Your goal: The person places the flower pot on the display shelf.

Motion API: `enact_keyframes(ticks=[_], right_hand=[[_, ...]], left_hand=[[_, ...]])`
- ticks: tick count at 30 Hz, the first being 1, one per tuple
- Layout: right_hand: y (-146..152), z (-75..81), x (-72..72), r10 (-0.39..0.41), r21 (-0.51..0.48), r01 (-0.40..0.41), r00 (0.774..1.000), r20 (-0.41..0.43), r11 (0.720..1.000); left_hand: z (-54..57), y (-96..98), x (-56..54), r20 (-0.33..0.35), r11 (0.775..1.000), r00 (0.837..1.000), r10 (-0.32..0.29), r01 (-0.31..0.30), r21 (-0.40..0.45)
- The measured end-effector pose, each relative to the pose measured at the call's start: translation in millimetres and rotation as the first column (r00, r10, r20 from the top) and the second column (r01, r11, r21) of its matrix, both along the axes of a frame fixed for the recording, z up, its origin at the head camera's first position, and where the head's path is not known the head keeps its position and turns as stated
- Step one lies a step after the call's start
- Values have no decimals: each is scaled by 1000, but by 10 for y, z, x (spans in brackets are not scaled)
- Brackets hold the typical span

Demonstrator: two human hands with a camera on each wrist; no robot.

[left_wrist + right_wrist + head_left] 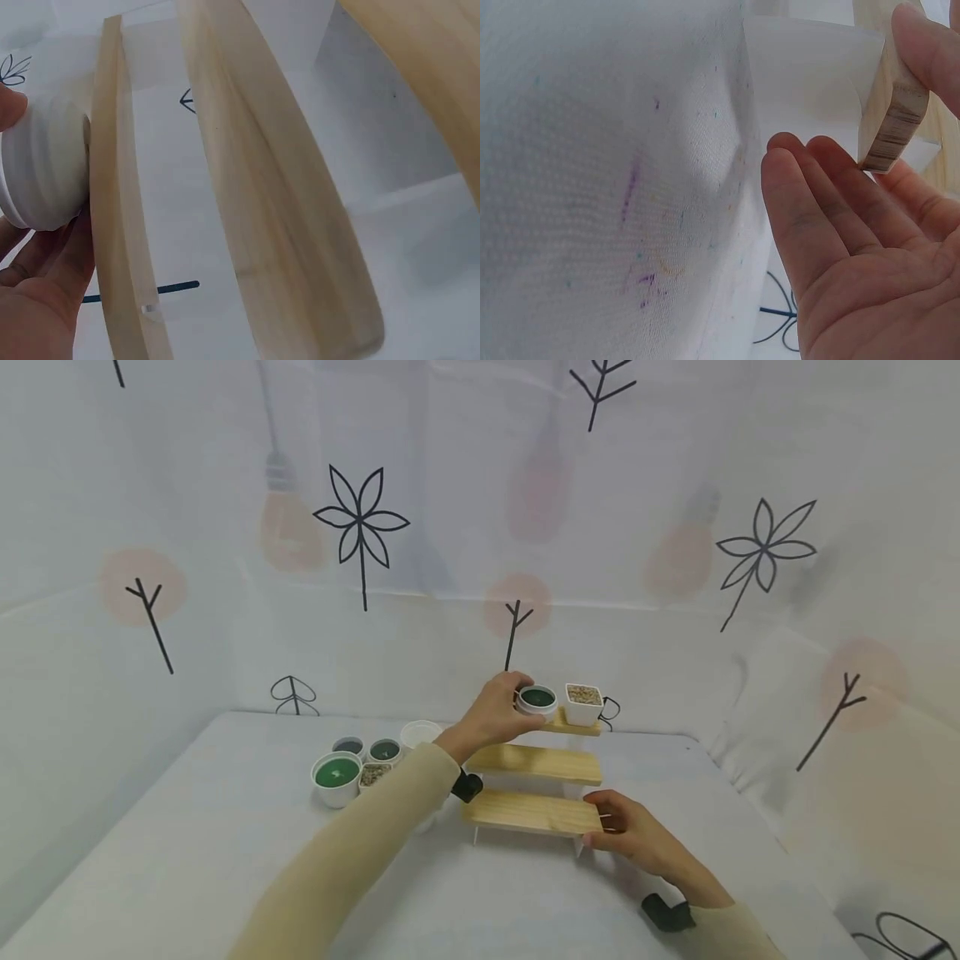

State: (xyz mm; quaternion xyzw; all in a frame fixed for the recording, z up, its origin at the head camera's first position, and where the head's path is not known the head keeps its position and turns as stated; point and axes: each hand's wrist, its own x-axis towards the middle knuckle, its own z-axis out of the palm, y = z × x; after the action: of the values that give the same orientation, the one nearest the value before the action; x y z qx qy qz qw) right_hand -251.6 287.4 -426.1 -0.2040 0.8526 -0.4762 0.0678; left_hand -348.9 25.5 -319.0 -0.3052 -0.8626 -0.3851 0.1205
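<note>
My left hand grips a round white pot with a dark green top, at the left part of the top step of a wooden three-step shelf. In the left wrist view the pot's base is right at the top board's edge. A square white pot filled with pale grains stands beside it on the same step. At the right end of the lowest board, my right hand holds the shelf. In the right wrist view its thumb lies on the board's end, with the other fingers on the far side.
Left of the shelf, several white pots stand grouped on the white table: a larger one with a green top, dark-topped small ones and a grain-filled one. My left forearm partly covers this group. A patterned sheet hangs behind.
</note>
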Motion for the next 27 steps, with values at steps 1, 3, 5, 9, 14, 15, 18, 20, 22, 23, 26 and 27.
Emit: enact_keyframes(ticks=[1,3,5,9,14,15,18,20,22,23,26,27], right_hand=[[0,-1,2,0,-1,0,1000,1,1000],[1,-3,4,-1,-4,1,1000,3,1000],[1,-3,5,-7,-5,7,1000,6,1000],[-1,5,6,-9,-3,9,1000,15,1000],[-12,29,15,-11,-5,11,1000,14,1000],[-14,33,18,-11,-5,11,1000,13,1000],[-19,41,24,-10,-7,10,1000,12,1000],[-22,42,24,-8,-11,9,1000,14,1000],[-26,41,23,-5,-16,6,1000,17,1000],[-28,41,23,-3,-17,3,1000,17,1000],[-34,41,22,-1,-20,1,1000,21,1000],[-37,42,22,-1,-23,1,1000,23,1000]], left_hand=[[-4,9,-7,3,1000,1000,2,-2,2],[-8,27,-24,8,1000,1000,4,-4,5],[-4,43,-37,12,1000,1000,-3,3,11],[-7,78,-76,17,1000,1000,-9,9,8],[-7,122,-119,31,1000,1000,-5,5,-4],[-5,130,-124,33,1000,999,-6,6,-6],[0,148,-139,31,1000,999,-7,8,-17],[-1,151,-143,36,1000,999,-5,6,-20],[-5,149,-144,43,1000,999,-1,2,-22],[-5,147,-143,48,1000,999,-1,2,-21],[-4,137,-139,53,1000,999,-4,5,-21],[-1,133,-138,52,1000,999,-3,5,-21]])
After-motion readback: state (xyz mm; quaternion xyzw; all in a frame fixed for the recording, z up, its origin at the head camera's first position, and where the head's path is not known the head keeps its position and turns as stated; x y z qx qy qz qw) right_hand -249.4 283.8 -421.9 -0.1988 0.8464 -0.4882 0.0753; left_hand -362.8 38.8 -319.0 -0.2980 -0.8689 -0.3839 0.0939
